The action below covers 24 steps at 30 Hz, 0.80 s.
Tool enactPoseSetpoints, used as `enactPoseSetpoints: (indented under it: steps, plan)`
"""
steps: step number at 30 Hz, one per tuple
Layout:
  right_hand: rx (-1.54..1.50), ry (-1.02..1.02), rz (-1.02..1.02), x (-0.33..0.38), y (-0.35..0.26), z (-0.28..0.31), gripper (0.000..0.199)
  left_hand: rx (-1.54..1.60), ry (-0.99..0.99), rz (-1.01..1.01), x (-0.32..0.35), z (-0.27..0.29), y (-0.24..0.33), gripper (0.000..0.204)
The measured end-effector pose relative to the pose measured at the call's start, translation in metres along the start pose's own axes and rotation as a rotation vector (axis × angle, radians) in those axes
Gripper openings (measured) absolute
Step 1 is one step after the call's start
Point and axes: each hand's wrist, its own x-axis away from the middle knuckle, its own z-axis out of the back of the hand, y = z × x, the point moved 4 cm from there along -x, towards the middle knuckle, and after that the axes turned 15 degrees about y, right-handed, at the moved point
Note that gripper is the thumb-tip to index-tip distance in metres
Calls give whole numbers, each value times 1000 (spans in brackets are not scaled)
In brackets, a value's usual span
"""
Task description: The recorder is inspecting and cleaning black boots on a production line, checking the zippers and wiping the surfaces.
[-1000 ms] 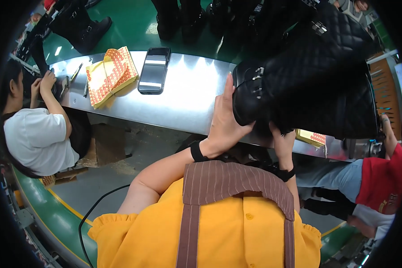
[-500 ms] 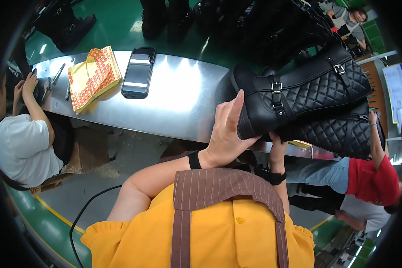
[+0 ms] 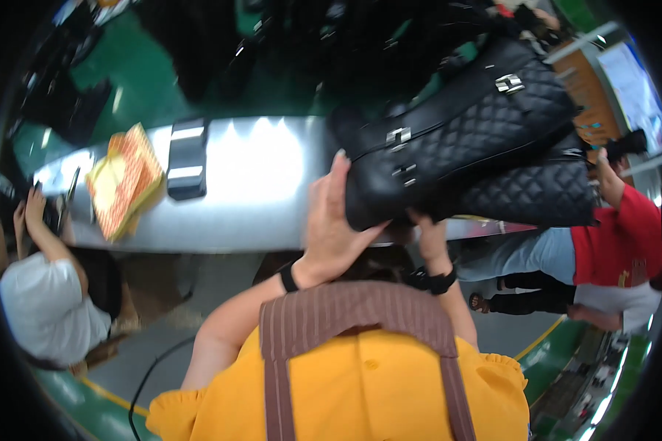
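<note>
A pair of tall black boots with quilted shafts and silver buckles lies tilted at the right end of the metal table, one boot above the other. My left hand grips the upper boot at its sole, thumb below and a finger pointing up along the edge. Beneath the boots is my right hand, its fingers partly hidden as they hold the lower boot from the near side. Both wrists carry black bands.
On the metal table lie a black phone and a yellow-and-red patterned bundle. A co-worker in white sits at the left; another in red stands at the right. Dark boots line the far side.
My view has shifted and blurred, so the phone and the bundle sit lower and further left. Both hands keep their hold on the boots, which appear slightly up and to the left.
</note>
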Motion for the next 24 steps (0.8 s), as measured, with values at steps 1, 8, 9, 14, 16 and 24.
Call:
enactPoseSetpoints:
  steps: [1,8,9,14,16,24]
  plan:
    - [-13,27,229,-1,-3,-3,27,-70,-54,7,-2,-2,-7,112]
    - [-50,-21,264,6,-25,-10,38,-287,-152,-12,10,2,-33,88]
    - [-66,-18,270,6,-29,-11,38,-322,-160,-27,11,3,-33,89]
    - [158,-5,360,5,-39,-19,35,-337,-155,13,12,7,-44,87]
    - [210,-7,400,4,-49,-19,37,-380,-147,-5,11,7,-45,86]
    - [165,55,360,4,-47,-11,37,-299,-168,169,13,5,-56,81]
